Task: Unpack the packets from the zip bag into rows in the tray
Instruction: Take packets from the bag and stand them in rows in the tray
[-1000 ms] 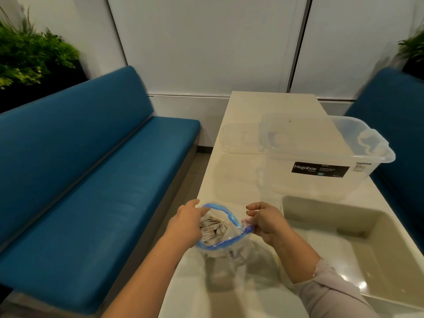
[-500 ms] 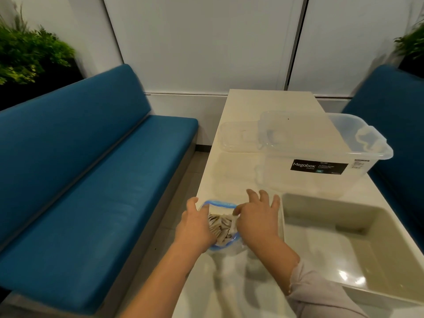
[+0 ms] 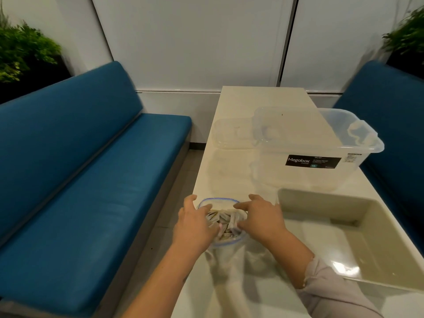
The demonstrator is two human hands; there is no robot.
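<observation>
Your left hand (image 3: 195, 222) grips the bag (image 3: 223, 243) mouth at the table's (image 3: 259, 99) near left edge; keep it spread. Your right hand (image 3: 259, 218) pinches the packets (image 3: 221, 220) inside; lift a few cleanly toward the tray (image 3: 358, 243), right.

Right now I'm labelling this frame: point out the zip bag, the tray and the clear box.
zip bag (image 3: 226, 265): head view, clear body below the blue rim.
tray (image 3: 325, 198): head view, beige far wall.
clear box (image 3: 358, 167): head view, front wall right of the Megabox label.
</observation>
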